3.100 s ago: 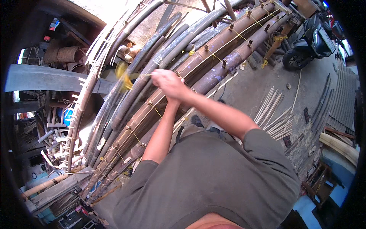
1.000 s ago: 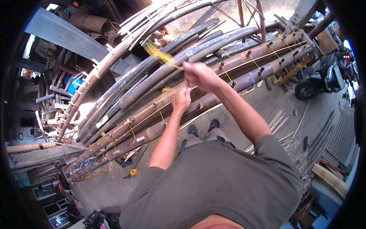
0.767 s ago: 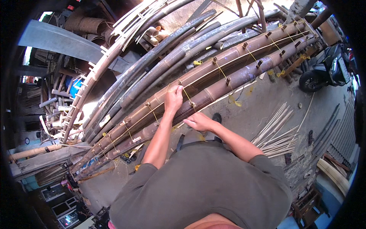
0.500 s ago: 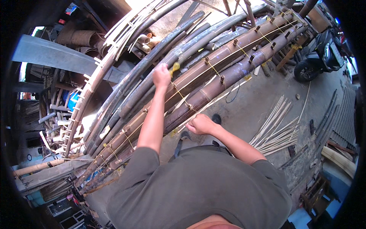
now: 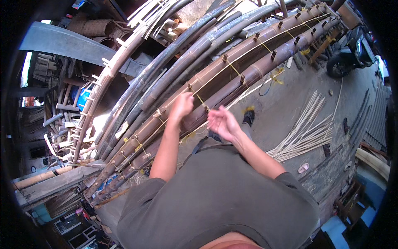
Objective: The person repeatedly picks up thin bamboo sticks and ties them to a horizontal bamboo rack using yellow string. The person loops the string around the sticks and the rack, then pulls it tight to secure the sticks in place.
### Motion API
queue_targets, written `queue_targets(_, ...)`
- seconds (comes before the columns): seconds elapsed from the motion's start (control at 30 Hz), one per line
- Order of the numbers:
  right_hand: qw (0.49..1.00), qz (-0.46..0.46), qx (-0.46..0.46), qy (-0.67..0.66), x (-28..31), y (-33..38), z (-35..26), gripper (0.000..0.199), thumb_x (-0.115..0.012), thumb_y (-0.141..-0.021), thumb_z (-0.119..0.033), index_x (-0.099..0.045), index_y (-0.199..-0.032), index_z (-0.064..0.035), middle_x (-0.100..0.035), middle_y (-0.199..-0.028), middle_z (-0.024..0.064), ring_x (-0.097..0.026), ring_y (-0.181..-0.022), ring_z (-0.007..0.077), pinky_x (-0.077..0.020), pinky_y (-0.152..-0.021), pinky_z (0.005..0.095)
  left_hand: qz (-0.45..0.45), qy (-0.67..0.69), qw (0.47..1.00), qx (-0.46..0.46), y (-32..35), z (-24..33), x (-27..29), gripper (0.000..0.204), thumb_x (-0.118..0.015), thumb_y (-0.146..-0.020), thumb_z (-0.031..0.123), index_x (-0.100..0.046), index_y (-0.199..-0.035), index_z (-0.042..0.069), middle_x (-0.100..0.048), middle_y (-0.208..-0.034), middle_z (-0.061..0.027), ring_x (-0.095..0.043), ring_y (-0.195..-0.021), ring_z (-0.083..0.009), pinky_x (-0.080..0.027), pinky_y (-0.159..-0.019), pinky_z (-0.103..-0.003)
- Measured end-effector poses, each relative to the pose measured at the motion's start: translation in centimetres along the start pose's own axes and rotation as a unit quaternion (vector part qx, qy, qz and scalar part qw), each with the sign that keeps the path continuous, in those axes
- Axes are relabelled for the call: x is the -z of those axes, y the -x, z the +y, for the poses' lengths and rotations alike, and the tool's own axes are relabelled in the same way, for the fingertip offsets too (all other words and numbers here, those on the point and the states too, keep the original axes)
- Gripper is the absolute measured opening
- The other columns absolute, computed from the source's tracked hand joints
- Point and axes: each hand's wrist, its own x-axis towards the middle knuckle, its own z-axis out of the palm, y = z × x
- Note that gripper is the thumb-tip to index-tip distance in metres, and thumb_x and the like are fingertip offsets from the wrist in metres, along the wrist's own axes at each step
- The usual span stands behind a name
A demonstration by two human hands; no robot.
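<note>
Two long brown bamboo poles run slantwise side by side before me, the far pole (image 5: 243, 47) and the near pole (image 5: 258, 73). Short pegs (image 5: 225, 57) stick up from both, and thin yellow cord (image 5: 200, 98) spans the gap between them. Over the far pole my left hand (image 5: 181, 106) is closed, just below a peg; whatever its fingers hold is hidden. At the near pole's edge my right hand (image 5: 224, 123) is open, palm partly up, its fingers apart and slightly blurred beside another peg.
Dark poles (image 5: 176, 56) lie stacked beyond the pair. A pegged curved pole (image 5: 100, 90) stands at left. Light bamboo strips (image 5: 304, 130) spread on the floor at right, near a pink shoe (image 5: 303, 167). A motorbike (image 5: 352, 56) is parked far right.
My left hand has come down and nearer, away from the yellow cord bundle it was beside. My right hand has gone from a fist to open fingers and moved slightly up and right.
</note>
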Motion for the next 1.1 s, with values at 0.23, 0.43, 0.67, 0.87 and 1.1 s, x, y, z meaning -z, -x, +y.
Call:
queue_targets(0.23, 0.714, -0.181, 0.323, 0.595, -15.7, -6.7, 1.8, 0.044, -0.039, -0.100, -0.038, -0.065, -0.088, -0.0048, -0.063, -0.081, 0.0094, -0.059, -0.079, 0.0218, -0.0475, -0.071, 0.0385, 0.168, 0.241, 0.952, -0.084, 0.4, -3.3, -6.8, 0.037, -0.058, -0.090, 0.037, -0.059, -0.113, 0.009, -0.067, -0.099, -0.0190, -0.064, -0.095, -0.0367, -0.050, -0.080, -0.049)
queue_targets(0.43, 0.399, -0.043, 0.180, 0.898, -13.9, -14.2, -7.0, 0.062, -0.037, -0.097, -0.057, -0.072, -0.105, -0.0058, -0.069, -0.092, 0.0162, -0.065, -0.085, 0.0302, -0.0473, -0.083, 0.0433, 0.092, 0.074, 0.993, 0.004, 1.2, 2.1, -2.2, 0.032, -0.047, -0.095, 0.039, -0.064, -0.113, 0.018, -0.065, -0.105, -0.0200, -0.060, -0.100, -0.0445, -0.046, -0.083, -0.054)
queue_targets(0.67, 0.479, -0.332, 0.241, 0.776, -3.6, -3.1, -3.1, 0.049, -0.059, -0.091, -0.042, -0.055, -0.060, -0.0056, -0.052, -0.052, 0.0075, -0.052, -0.054, 0.0217, -0.0445, -0.059, 0.0377, 0.118, 0.047, 0.990, 0.053, 1.4, 1.6, -2.6, 0.034, -0.049, -0.095, 0.042, -0.067, -0.101, 0.015, -0.067, -0.090, -0.0177, -0.064, -0.087, -0.0397, -0.049, -0.075, -0.049)
queue_targets(0.87, 0.442, -0.290, 0.372, 0.763, -2.5, -2.7, 0.3, 0.043, -0.065, -0.085, -0.040, -0.060, -0.060, -0.0053, -0.056, -0.056, 0.0149, -0.057, -0.061, 0.0368, -0.0478, -0.068, 0.0434, 0.176, 0.236, 0.954, -0.055, -1.4, 3.4, 0.1, 0.027, -0.051, -0.097, 0.025, -0.068, -0.095, 0.004, -0.062, -0.066, -0.0085, -0.059, -0.062, -0.0162, -0.046, -0.060, -0.032)
queue_targets(1.1, 0.903, 0.113, 0.389, 0.142, 6.0, -2.6, -2.8, 0.025, -0.057, -0.096, -0.031, -0.064, -0.090, -0.0073, -0.067, -0.091, 0.0091, -0.065, -0.086, 0.0187, -0.0519, -0.081, 0.0355, 0.181, -0.026, 0.981, 0.066, -12.6, -5.7, -3.4, 0.028, -0.053, -0.093, 0.023, -0.069, -0.093, 0.000, -0.068, -0.076, -0.0167, -0.064, -0.072, -0.0225, -0.049, -0.069, -0.039)
